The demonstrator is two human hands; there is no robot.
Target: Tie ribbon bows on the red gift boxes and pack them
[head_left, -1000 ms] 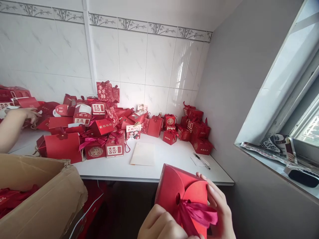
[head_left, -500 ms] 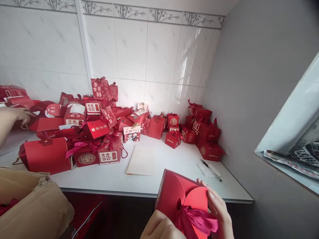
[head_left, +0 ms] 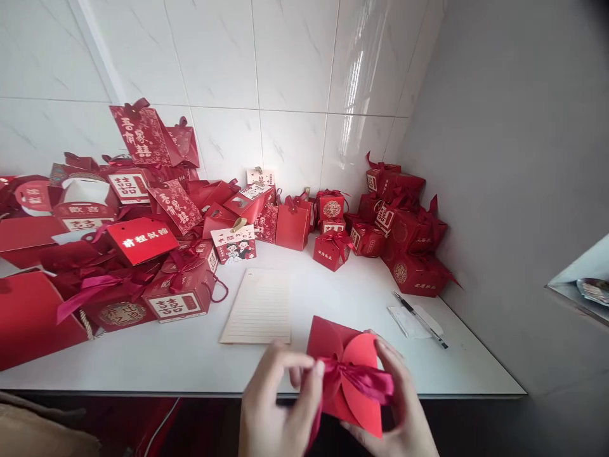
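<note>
red gift box (head_left: 356, 353) is at abt 5-6 o'clock of the view, over the near edge of the table (head_left: 342, 298), looks held up rather than resting. right hand (head_left: 406, 406) has its grip clamped on the box, wrapped round the 3 o'clock side w/ a digit under the lower edge. left hand (head_left: 278, 403) is a bit blurry, but thumb + index tips look pinched together on the ribbon (head_left: 368, 382), just at 9 o'clock of the knot. so from the left grip, knot + box sit at 3 o'clock, rly close. left's nearer the knot imo. bow runs roughly 9 to 4 across the front; box's own long axis idk, front looks p much square. fyi lined notepad (head_left: 257, 308) is at 10 from the box, pen (head_left: 421, 321) at 2, stacked red boxes (head_left: 413, 231) at 1
</note>
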